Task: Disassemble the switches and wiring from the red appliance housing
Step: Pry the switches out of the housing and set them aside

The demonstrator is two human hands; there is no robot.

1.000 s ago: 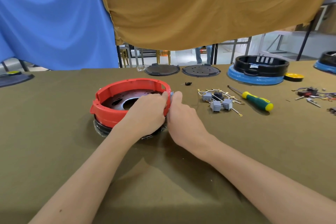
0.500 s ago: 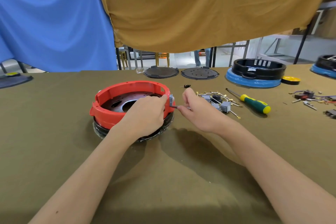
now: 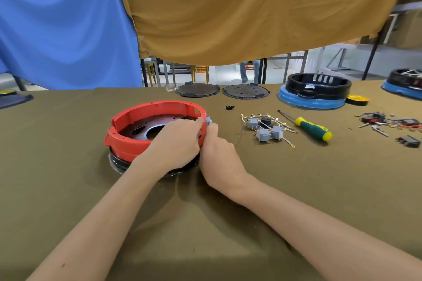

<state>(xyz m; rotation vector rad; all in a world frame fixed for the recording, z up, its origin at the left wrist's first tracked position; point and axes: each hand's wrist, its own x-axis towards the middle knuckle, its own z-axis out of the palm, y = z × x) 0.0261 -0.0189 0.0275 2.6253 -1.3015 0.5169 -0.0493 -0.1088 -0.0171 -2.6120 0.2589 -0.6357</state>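
My left hand [image 3: 180, 141] gripping the round red plastic housing [image 3: 137, 141] rim, my right hand [image 3: 219, 153] pinching its small grey switch [image 3: 208, 120], olive cloth table [image 3: 296, 189]

Both my forearms reach forward from the lower corners and converge toward the middle. My left hand [image 3: 177, 141] lies palm down, fingers curled over the near right rim of the red housing [image 3: 146, 112], with the thumb tip pressed at the rim's right edge. My right hand [image 3: 220, 155] sits just beside it, touching along the knuckles, wrist low near the tabletop [image 3: 296, 189]. Its fingers point away from me and its fingertips meet the small grey switch [image 3: 208, 120] on the housing's outer wall; whether its grip closes round the switch I cannot tell. Both arms are bare.
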